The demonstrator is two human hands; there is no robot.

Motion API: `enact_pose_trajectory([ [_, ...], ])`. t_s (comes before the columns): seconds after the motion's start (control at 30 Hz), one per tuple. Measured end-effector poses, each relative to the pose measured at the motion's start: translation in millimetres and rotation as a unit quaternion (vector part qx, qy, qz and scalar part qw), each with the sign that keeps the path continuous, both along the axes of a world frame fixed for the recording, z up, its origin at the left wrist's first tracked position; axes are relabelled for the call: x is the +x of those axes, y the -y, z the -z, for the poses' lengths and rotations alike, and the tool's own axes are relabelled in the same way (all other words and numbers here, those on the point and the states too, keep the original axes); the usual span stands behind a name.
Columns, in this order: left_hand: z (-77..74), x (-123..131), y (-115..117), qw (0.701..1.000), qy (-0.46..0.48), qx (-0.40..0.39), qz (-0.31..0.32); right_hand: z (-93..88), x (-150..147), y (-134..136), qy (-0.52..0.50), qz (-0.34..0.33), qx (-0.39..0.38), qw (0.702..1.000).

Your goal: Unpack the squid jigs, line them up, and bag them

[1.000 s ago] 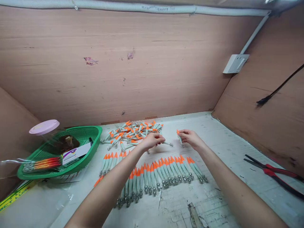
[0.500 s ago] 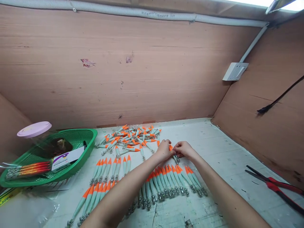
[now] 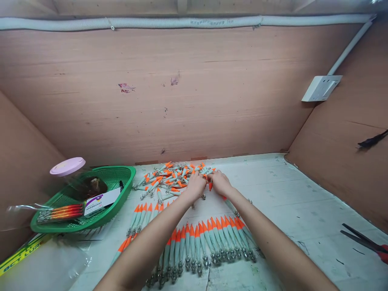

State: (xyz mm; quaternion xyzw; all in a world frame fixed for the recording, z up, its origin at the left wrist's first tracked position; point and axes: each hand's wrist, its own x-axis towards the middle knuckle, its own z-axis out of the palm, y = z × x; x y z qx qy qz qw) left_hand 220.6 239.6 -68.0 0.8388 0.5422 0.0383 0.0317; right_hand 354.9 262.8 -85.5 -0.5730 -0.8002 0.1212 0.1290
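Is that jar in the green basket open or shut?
Shut: its pink lid sits on top of the clear jar, which leans tilted in the green basket.

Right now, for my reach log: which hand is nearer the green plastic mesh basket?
Left. The left hand is at the loose pile of orange-tipped pale lures, right of the green plastic mesh basket; the right hand is beside it, farther to the right.

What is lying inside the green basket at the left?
A clear jar with a pink lid, a white-and-purple card and a clear packet of red-orange lures. The basket floor under them is covered.
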Motion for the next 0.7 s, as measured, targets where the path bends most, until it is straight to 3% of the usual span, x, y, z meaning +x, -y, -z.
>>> enact_pose_trajectory([
  [0.2,-5.8,-14.7,-6.8,0.996,-0.014,-0.022,0.08,3.5,23.2,3.0,-0.05,-0.126,0.05,0.99],
  [0.3,-6.2,-19.6,-13.2,0.995,0.025,-0.034,0.09,7.9,31.8,2.5,-0.131,-0.128,0.061,0.981],
  [0.4,-7.6,-23.2,-20.6,0.992,0.097,-0.042,0.076,12.3,39.2,-1.4,-0.245,-0.083,0.074,0.963],
  [0.57,-14.8,-26.4,-24.9,0.961,0.269,-0.062,0.018,7.3,50.9,-5.8,-0.454,0.019,0.047,0.889],
  [0.7,-22.1,-23.8,-7.8,0.905,0.402,-0.132,0.027,-15.1,52.8,10.7,-0.571,0.023,-0.029,0.82],
])
